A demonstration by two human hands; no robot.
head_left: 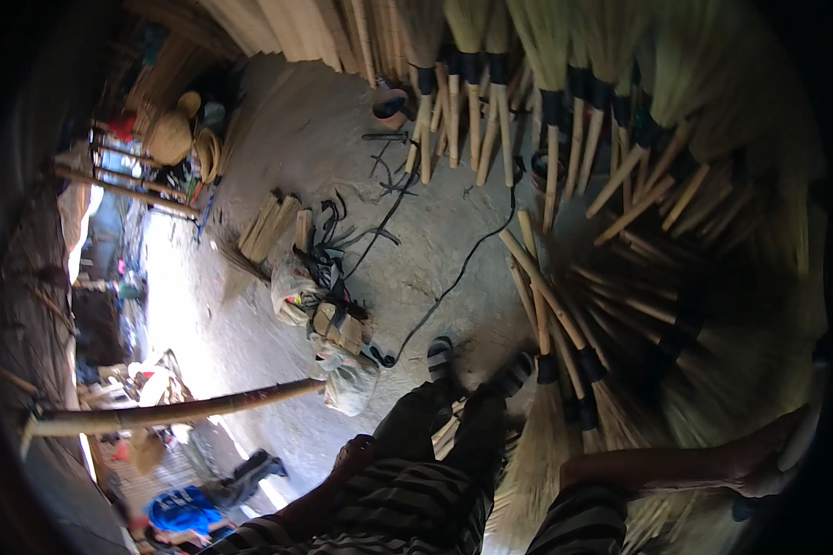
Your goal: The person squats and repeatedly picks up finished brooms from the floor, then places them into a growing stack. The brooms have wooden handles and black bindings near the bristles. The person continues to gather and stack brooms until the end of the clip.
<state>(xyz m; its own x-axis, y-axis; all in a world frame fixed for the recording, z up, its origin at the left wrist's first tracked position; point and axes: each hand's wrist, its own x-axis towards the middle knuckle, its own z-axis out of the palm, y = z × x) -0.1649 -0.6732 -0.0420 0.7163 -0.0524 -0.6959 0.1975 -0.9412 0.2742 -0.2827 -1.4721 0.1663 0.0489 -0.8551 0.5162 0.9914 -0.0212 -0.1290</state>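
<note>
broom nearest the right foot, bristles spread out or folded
Spread: the broom has bristles that fan wider beyond its black band.

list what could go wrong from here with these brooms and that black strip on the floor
A step might snag on the long black strip, loose across the floor ahead of the striped sandals. Handles of the heaped brooms jut out near the sandals too, so they could trip someone. The upright brooms, crowded handle-down, may topple if one is knocked.
</note>
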